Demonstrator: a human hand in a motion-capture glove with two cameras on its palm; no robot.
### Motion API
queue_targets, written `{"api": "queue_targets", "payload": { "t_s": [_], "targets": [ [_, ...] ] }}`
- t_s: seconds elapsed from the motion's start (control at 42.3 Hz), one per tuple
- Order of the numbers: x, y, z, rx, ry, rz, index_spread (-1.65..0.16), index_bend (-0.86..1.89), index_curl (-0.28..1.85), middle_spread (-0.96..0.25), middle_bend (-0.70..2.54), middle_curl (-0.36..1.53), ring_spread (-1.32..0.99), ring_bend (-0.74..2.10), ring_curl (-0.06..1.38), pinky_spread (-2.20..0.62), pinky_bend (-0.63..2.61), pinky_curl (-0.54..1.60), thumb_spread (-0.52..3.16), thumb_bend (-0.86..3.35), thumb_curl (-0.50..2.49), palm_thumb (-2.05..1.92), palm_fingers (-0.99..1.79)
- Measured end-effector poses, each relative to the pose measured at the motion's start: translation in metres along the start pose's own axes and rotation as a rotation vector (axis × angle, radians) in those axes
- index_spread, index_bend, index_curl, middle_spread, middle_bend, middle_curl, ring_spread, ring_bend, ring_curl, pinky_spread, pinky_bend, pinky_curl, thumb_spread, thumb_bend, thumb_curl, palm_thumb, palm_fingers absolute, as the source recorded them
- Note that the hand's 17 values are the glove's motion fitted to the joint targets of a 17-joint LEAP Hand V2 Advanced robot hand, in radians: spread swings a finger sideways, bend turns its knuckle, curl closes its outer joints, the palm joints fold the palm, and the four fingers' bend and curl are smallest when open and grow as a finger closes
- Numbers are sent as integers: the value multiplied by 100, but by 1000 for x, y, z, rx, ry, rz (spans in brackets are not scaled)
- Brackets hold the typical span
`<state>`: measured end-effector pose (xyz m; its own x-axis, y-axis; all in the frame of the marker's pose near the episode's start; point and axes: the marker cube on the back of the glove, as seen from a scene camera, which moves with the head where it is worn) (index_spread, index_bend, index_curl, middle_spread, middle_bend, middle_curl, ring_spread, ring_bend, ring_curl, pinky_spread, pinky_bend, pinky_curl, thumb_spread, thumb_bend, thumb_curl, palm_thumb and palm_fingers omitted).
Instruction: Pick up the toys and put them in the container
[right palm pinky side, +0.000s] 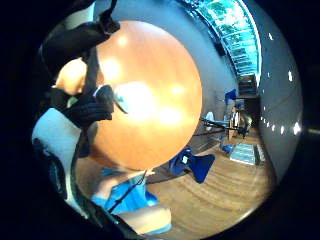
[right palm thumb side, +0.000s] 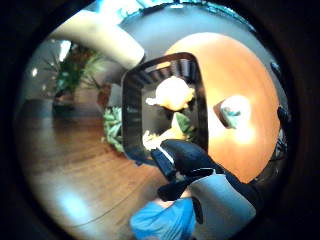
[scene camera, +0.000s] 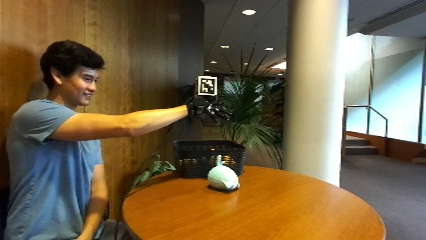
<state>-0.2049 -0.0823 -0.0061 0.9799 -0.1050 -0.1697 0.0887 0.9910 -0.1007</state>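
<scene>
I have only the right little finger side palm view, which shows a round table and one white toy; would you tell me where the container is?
Observer: The outside view shows a black basket on the table, near the white toy.
Operator: Is anything in it?
Observer: Yes, the thumb side palm view shows a yellow toy inside.
Operator: And where is the hand?
Observer: The gloved right hand is raised high above the basket, fingers relaxed and holding nothing.
</scene>
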Motion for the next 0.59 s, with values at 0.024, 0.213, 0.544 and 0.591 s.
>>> {"api": "queue_targets", "payload": {
  "t_s": [0.024, 0.213, 0.544, 0.591],
  "targets": [
    [-4, -2, 0, 0, 7, 1, -29, 6, 12, 13, 29, 42, -1, 101, 54, -17, 168, 46, 105, -3, 45, -1, -10],
    [48, -9, 18, -4, 62, -19, -29, 7, 11, 13, 28, 42, 4, 97, 51, -11, 167, 43, 105, -3, 41, 0, -12],
    [117, -30, 90, -99, 103, 127, -29, 7, 11, 11, 26, 42, 7, 91, 46, -6, 164, 40, 106, -2, 37, 1, -15],
    [120, -38, 103, -116, 55, 247, -29, 7, 11, 11, 25, 41, 8, 89, 45, -5, 163, 39, 105, -2, 36, 2, -16]
  ]
}}
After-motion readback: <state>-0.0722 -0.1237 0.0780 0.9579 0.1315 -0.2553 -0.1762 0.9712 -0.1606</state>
